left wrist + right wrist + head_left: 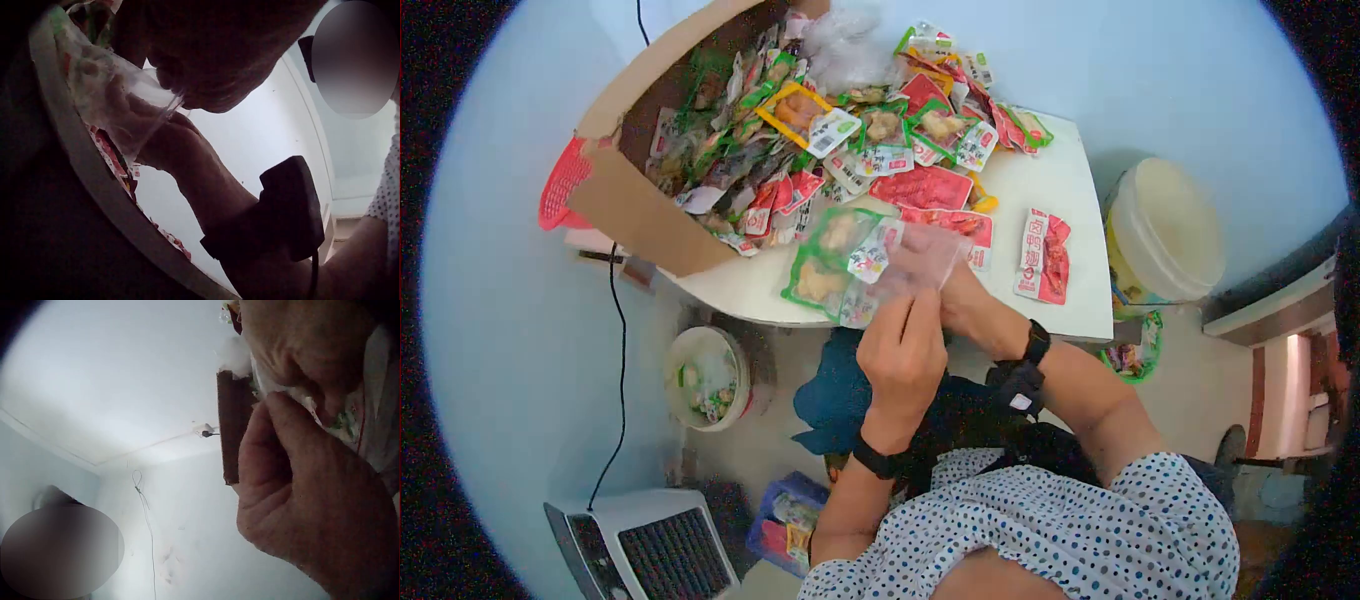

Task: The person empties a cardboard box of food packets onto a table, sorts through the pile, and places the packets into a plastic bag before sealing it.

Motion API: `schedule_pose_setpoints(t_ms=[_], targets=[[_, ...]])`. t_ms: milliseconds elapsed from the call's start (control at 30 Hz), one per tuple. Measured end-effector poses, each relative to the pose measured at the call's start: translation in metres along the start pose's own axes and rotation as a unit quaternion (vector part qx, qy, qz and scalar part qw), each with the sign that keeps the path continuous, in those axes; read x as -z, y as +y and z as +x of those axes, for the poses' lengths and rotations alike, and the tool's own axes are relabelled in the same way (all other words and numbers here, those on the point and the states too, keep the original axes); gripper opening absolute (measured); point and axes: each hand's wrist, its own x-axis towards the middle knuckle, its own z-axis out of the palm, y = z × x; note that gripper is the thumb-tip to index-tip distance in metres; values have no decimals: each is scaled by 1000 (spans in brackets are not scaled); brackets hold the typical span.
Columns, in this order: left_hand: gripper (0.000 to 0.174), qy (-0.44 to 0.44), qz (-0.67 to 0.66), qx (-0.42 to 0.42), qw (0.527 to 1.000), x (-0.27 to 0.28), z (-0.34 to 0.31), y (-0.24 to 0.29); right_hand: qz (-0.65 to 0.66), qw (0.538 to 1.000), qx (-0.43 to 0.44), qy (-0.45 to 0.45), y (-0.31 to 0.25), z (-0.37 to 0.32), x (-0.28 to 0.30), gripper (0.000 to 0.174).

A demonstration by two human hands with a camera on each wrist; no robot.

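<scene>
In the head view a clear plastic bag (946, 252) is stretched over the table's front edge, with green-edged food packets (820, 284) at its left end. The left hand (905, 350) pinches the bag's near edge between thumb and fingers. Behind the plastic lies the right hand (962, 298), its fingers showing through the film in the left wrist view; I cannot tell what they hold. Just beyond the bag are a red packet (922, 188) and another red one (970, 228). A red-and-white packet (1043, 256) lies apart to the right.
A large cardboard box (645, 215) on its side spills a heap of packets (885, 125) over the white table (1070, 165). Buckets stand to the right (1168, 225) and lower left (740, 365). A blue crate (765, 505) and an air cooler (645, 545) are on the floor.
</scene>
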Motion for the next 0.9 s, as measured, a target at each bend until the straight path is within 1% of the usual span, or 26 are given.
schedule_pose_setpoints(t_ms=[100,200,233,300,400,433,500,600,700,767,833,900], targets=[[16,-9,-6,2,1000,-2,2,-1,-31,998,-5,63,7,10,0,21],[17,-6,-4,10,1000,-6,0,-1,-26,996,64,59,21,20,6,22],[17,-4,-4,16,1000,-7,0,-1,-43,996,30,67,17,20,6,21],[17,-1,-5,29,1000,-8,0,0,-75,993,-36,82,10,17,5,24],[17,4,1,24,1000,-5,2,4,-112,987,113,26,22,9,24,26],[18,-2,4,26,1000,-6,0,4,-112,991,72,32,13,-3,25,26],[21,-12,12,31,999,-6,-4,3,-114,992,-14,42,-21,-35,21,27],[29,-16,31,30,999,-3,-12,3,-153,981,-89,77,-56,-57,43,33],[34,-27,72,21,997,-1,-19,7,-257,952,-9,166,-86,-42,78,42],[32,-46,74,21,996,-1,-25,9,-245,939,94,222,-91,-19,96,48],[28,-60,86,19,994,0,-31,11,-263,938,80,210,-98,6,108,51],[24,-66,111,13,992,1,-33,12,-269,940,59,200,-104,28,106,49]])
